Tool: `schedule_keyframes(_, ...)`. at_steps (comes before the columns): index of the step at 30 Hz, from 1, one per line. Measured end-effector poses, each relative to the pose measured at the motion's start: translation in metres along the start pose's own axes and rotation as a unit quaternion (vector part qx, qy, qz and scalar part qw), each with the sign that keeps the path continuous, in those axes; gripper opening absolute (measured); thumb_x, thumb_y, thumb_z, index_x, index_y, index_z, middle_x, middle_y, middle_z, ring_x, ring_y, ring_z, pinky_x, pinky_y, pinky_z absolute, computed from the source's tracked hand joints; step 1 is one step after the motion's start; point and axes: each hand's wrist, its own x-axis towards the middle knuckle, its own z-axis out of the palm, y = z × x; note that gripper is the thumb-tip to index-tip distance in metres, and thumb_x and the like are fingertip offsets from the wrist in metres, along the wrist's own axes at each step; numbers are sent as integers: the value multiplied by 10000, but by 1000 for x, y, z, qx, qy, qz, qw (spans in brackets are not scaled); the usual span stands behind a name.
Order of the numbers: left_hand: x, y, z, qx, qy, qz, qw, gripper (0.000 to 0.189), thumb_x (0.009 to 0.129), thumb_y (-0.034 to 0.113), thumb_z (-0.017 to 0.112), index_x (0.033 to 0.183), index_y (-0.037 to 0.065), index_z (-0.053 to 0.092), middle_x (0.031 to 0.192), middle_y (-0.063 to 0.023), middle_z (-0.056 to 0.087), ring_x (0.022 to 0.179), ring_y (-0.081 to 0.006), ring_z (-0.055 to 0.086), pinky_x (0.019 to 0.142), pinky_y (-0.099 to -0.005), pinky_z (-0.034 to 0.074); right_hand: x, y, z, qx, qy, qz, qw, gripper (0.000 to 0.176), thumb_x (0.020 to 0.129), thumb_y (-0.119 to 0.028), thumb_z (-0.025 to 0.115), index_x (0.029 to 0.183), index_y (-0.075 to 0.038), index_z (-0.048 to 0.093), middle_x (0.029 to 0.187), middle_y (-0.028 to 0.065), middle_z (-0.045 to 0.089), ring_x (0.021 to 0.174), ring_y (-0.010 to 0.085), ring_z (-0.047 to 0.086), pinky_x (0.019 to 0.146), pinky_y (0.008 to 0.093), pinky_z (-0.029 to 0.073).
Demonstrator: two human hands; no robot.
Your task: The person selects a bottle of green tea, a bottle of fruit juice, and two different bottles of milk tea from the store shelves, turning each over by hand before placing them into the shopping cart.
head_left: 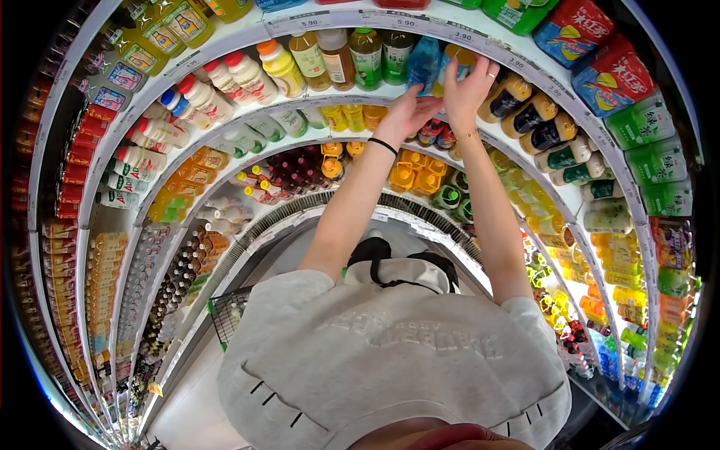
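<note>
My right hand (466, 88) reaches onto the upper drinks shelf, thumb and fingers on either side of an amber-coloured bottle (460, 55). A ring is on one of its fingers. My left hand (411, 112) is lower and just to the left, fingers stretched out towards my right wrist, and nothing shows in it. A blue bottle (424, 61) stands right above my left hand, beside the amber one. Dark green tea bottles (396, 57) are next to the blue bottle. Part of the amber bottle is hidden behind my right hand.
Curved shelf edges with a price strip (405, 22) run above my hands. Dark-labelled bottles (529, 116) lie to the right, white red-capped bottles (251, 75) to the left. Orange bottles (416, 172) fill a lower shelf. A shopping basket (227, 315) is at my left side.
</note>
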Motion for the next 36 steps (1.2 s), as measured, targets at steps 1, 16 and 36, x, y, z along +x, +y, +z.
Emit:
schedule_keyframes(1, 2, -3, 6, 15, -2, 7, 1000, 526, 1127, 263, 349, 1488, -98, 221, 1431, -369, 410, 1330, -413, 503, 1158, -482, 442, 1, 5, 5, 38, 7, 34, 999, 341, 882, -177, 728, 1141, 31, 652, 1088, 237, 661, 1050, 428, 576, 929, 492, 462)
schedule_keyframes(16, 35, -43, 6, -210, -164, -95, 959, 605, 1109, 401, 343, 1478, -78, 318, 1501, -287, 404, 1402, -366, 435, 1197, -452, 376, -9, 31, -43, 137, -124, 171, 968, 374, 953, -284, 723, 1178, 7, 652, 1267, 152, 592, 1131, 252, 580, 973, 363, 455)
schedule_keyframes(36, -265, -142, -38, -170, -49, 127, 976, 538, 959, 304, 519, 1397, -7, 493, 1363, -191, 552, 1224, -336, 539, 1089, -454, 436, -29, -24, -97, 522, -511, 466, 500, 314, 1024, -271, 578, 1120, 16, 663, 1083, 148, 732, 1021, 228, 700, 922, 360, 550)
